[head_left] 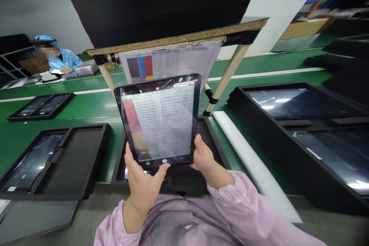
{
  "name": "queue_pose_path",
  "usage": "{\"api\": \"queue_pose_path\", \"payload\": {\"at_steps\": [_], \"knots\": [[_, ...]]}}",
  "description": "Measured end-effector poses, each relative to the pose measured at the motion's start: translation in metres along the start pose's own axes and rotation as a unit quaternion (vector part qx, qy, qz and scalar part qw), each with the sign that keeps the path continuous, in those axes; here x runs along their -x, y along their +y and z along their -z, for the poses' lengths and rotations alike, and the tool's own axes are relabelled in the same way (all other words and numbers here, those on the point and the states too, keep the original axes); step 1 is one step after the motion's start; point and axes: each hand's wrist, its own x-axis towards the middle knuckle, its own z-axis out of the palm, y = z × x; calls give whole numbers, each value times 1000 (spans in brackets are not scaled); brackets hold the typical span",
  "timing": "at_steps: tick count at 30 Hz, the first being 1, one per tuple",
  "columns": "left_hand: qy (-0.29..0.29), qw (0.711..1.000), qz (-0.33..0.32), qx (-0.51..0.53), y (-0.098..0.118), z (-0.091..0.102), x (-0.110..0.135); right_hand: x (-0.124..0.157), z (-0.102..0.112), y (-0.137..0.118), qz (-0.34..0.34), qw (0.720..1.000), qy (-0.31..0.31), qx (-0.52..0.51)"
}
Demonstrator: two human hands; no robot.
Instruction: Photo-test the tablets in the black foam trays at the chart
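Upright between both hands is a tablet (163,121), its lit screen showing a camera view of a printed page. My left hand (144,184) grips its lower left edge, the thumb by the round button at the bottom of the screen. At the lower right corner my right hand (203,157) is closed on the frame. Behind the tablet hangs a printed sheet (198,59) with colour bars and rows of text, partly hidden by it. Under the tablet lies a black foam tray (213,138), mostly covered by the tablet and my hands.
On the left, a foam tray (76,157) holds one tablet, and another tray (43,105) sits farther back. A deep foam tray (273,130) with tablets stands right, beside a white foam strip (250,153). A wooden shelf (178,40) overhangs the green bench. A co-worker (62,59) sits far left.
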Motion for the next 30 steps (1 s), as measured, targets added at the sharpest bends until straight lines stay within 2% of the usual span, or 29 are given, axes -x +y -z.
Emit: {"api": "queue_pose_path", "payload": {"at_steps": [2,4,6,8,10,13,16,19,21,23,24,27,29,30], "knots": [[13,997,-7,72,-9,7,-2,5,1,1,0,1000,-9,-12],[35,984,31,171,-16,13,-7,14,3,0,3,1000,-23,-21],[46,951,136,276,-16,15,-13,23,5,-5,30,999,-42,-2],[28,900,253,354,-11,12,-17,31,8,-16,83,994,-60,46],[8,861,323,394,-3,6,-18,34,12,-34,143,981,-80,106],[-14,831,361,423,5,-6,-15,30,21,-60,209,950,-100,209],[-25,820,371,435,8,-13,-9,23,32,-77,241,915,-72,314],[-18,810,389,438,8,-19,-2,22,42,-81,244,889,-39,386],[-19,796,411,444,8,-22,3,22,49,-79,228,883,-20,411],[-31,780,435,449,10,-27,7,22,58,-73,197,898,-7,392],[-42,772,448,450,12,-30,7,20,63,-69,180,918,-1,355],[-97,740,497,444,21,-42,5,13,81,-50,87,981,51,167],[-125,722,526,431,26,-55,2,8,97,-37,22,989,117,93],[-135,716,540,422,27,-62,2,7,106,-32,4,984,152,96]]}}
